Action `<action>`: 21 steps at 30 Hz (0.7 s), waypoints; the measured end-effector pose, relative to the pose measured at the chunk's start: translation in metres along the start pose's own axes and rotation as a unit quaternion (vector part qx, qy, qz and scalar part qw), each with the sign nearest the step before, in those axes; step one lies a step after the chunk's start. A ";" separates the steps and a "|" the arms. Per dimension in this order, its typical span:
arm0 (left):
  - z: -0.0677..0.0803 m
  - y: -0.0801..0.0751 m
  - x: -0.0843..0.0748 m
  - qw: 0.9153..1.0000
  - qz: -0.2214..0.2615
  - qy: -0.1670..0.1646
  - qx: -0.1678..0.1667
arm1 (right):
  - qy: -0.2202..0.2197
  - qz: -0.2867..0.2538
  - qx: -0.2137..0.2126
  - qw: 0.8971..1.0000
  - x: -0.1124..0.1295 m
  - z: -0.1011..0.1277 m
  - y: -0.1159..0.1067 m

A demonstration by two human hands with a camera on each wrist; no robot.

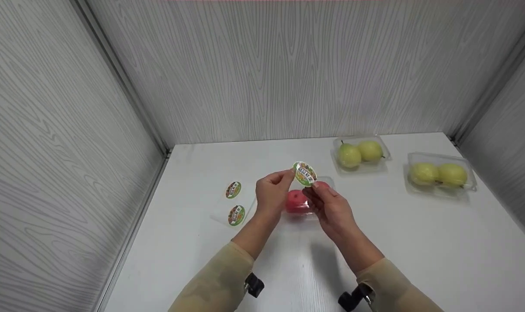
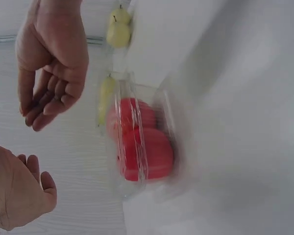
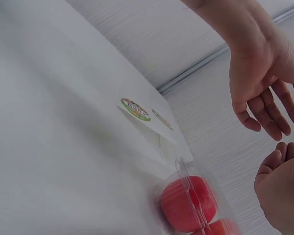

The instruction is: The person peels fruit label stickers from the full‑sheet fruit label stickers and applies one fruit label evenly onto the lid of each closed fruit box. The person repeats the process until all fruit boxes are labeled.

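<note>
In the head view a round printed sticker is held up above the table between both hands. My left hand pinches its left edge with thumb and forefinger. The right hand grips its lower right edge between thumb and fingers. Under the hands sits a clear plastic box with red apples in it, partly covered by the hands in the head view. Left of the hands lies a backing sheet bearing two more round stickers.
Two clear boxes of yellow-green pears stand to the right: one box near the back wall, another box nearer the right edge. Grain-patterned panels rise behind and at both sides of the white table.
</note>
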State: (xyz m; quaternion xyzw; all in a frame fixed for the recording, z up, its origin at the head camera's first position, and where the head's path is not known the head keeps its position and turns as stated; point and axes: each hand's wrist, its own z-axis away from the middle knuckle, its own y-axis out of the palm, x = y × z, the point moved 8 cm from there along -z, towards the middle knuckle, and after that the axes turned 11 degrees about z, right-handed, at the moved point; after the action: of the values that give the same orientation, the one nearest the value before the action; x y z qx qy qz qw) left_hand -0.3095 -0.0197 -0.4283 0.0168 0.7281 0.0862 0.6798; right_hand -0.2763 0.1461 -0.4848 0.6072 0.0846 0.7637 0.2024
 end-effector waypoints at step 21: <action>0.012 0.016 -0.019 0.874 -0.334 0.336 0.106 | -0.174 0.380 -0.003 0.908 0.053 0.002 -0.038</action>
State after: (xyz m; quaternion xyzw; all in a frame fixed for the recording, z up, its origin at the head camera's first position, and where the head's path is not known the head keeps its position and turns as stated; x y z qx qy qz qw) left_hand -0.2978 -0.0057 -0.4076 -0.1858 0.8797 -0.2231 0.3766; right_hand -0.2758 0.2018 -0.4507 0.7161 -0.1920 0.6650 -0.0900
